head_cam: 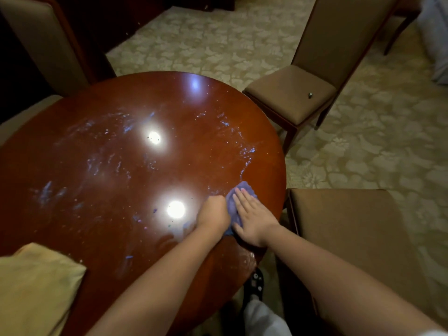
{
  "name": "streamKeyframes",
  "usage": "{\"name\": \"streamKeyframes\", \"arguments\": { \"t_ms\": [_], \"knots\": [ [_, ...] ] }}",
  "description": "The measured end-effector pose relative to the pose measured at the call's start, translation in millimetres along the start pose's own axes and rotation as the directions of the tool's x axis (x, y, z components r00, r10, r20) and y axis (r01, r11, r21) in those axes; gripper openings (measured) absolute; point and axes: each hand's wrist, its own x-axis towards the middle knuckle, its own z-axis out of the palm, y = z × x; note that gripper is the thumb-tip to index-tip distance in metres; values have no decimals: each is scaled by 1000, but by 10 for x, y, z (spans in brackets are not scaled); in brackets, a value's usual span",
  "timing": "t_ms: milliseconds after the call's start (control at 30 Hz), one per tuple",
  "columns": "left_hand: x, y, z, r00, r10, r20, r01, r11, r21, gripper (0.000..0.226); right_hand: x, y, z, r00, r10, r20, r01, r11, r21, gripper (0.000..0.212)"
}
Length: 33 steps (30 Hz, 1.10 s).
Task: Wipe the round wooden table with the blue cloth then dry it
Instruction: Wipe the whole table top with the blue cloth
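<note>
Wet round wooden table (109, 166): left hand (213, 214) grips blue cloth (232, 204); right hand (254, 219) presses flat on it.

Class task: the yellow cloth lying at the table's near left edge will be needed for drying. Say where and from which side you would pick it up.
Grip the yellow cloth at its pointed corner on the round table, coming from the right. That corner lies free on the wood, so the left hand, now beside the blue cloth, could probably pinch it easily.
</note>
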Motion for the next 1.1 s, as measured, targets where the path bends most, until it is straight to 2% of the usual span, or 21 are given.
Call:
{"name": "streamKeyframes", "arguments": {
  "t_ms": [100, 200, 300, 433, 500, 600, 633, 733, 767, 833, 900, 933, 1000, 1033, 1100],
  "knots": [
    [42, -105, -90, 999, -50, -12, 50, 998, -42, 24, 133, -115, 23, 999, 31, 28, -32, 999, 32, 72],
    [-150, -95, -58, 998, -5, 62, 5, 1000, 12, 25, -196, -289, 218, 995, 86, -56, -81, 992, 100, 77],
    [-251, -86, 41, 994, 47, 102, -56, 994, 94, 23, -370, -355, 321, 992, 124, -31, -119, 985, 124, 75],
    [-36, -194, -89, 1000, -7, 18, 6, 999, 41, 26, -31, -417, 118, 986, 161, -48, -154, 980, 127, 77],
    [66, -267, -170, 999, -42, -6, 42, 999, -8, 27, 139, -449, 48, 984, 148, -102, -140, 987, 83, 75],
    [24, -304, -165, 999, 7, 54, -11, 998, 56, 25, 19, -535, 171, 964, 180, -198, -154, 978, 137, 73],
    [-26, -298, -128, 996, 27, 82, -35, 995, 94, 25, -77, -601, 227, 976, 199, -91, -181, 968, 173, 74],
    [-71, -274, -34, 992, 49, 113, -66, 985, 157, 26, -163, -643, 406, 978, 208, -13, -202, 962, 186, 75],
    [-28, -270, -40, 995, 44, 94, -59, 986, 159, 26, -103, -641, 371, 971, 234, -49, -220, 957, 191, 77],
    [111, -267, -75, 999, 11, 31, -15, 993, 117, 28, 26, -607, 155, 965, 261, -24, -250, 945, 211, 83],
    [209, -257, -103, 1000, -10, -15, 11, 995, 99, 28, 140, -514, 77, 977, 207, -58, -200, 973, 112, 80],
    [223, -238, -103, 1000, -2, -18, 4, 994, 111, 27, 137, -463, 99, 976, 196, -94, -180, 971, 159, 78],
    [176, -184, -57, 1000, 25, 14, -27, 990, 135, 26, 40, -414, 172, 972, 172, -159, -150, 979, 142, 81],
    [145, -154, -11, 999, 41, 29, -45, 989, 143, 26, -30, -422, 190, 979, 197, -50, -184, 964, 192, 82],
    [138, -90, 74, 997, 66, 42, -72, 984, 165, 26, -115, -371, 205, 982, 184, -51, -172, 969, 175, 85]
  ]
}}
